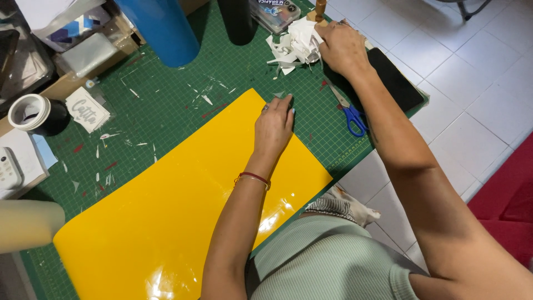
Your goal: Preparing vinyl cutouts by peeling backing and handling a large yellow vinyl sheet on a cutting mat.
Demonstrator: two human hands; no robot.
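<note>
Yellow sheet (pixel 183 211): large, glossy, lying flat on the green cutting mat (pixel 166 105), which covers the worktop. One end curls up at the mat's near-left corner. All places below are given from this sheet.

Left hand (pixel 273 126): palm down on the sheet's far corner, fingers together and pressing flat, fingertips reaching just past the edge onto the mat. It holds nothing. A red cord bracelet (pixel 254 176) circles the wrist.

Right hand (pixel 340 47): well beyond the sheet's far corner, resting on a heap of white scraps (pixel 294 47), fingers curled into the heap; whether it grips any cannot be told.

Scissors (pixel 348 111): blue handles, lying on the mat just right of the sheet's far corner, under the right forearm.

Black slab (pixel 397 80): flat, beyond the scissors at the mat's right edge.

Blue roll (pixel 161 28): standing beyond the sheet, at the mat's far side. A black cylinder (pixel 239 19) stands near it.

Tape roll (pixel 38 114): black with a white core, left of the sheet, off the mat.

White label (pixel 87 109): just beside the tape roll, at the mat's edge.

Small slivers lie scattered on the mat beyond the sheet.
</note>
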